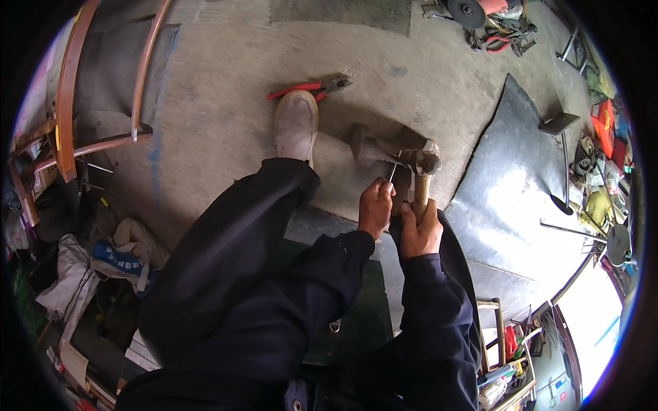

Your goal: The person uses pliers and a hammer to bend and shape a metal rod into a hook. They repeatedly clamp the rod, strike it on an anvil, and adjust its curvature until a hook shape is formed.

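The place looked like a cluttered workshop. A hammer (423,183) stood in the right hand (421,231), and an anvil-like metal block (369,151) sat just beyond both hands on a bare concrete floor (219,103). Red-handled pliers (317,87) lay ahead and left of the hands, more hand tools (499,45) lay farther off, ahead and right, and jumbled goods (598,205) crowded the far right.

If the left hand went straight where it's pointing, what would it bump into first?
Probably the grey metal block, just beyond the left hand and the thin rod it grips. Depth is unclear, so the hand might pass over it.
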The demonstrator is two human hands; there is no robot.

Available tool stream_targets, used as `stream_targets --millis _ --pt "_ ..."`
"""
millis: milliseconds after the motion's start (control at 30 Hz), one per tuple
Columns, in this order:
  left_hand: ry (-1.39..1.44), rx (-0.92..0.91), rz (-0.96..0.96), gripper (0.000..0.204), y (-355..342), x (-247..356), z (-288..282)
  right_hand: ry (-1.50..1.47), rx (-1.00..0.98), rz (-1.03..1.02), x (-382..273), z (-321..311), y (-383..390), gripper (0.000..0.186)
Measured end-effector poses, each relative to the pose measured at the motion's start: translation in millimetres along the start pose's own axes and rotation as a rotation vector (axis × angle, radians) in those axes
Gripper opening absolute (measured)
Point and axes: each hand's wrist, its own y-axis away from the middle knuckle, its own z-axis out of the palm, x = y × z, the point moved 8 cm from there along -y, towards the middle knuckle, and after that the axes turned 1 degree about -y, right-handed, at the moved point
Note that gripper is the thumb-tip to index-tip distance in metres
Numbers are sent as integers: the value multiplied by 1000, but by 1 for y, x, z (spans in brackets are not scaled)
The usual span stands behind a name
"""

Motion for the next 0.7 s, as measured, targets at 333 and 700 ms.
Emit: stream_targets --millis 333,700 --pt "-93 122 83 24 9 6 -2 -153 19 -34 -31 -13 2 21" --pt "-42 -1 120 27 1 8 -2 -220 59 -20 -10 -2 10 22"
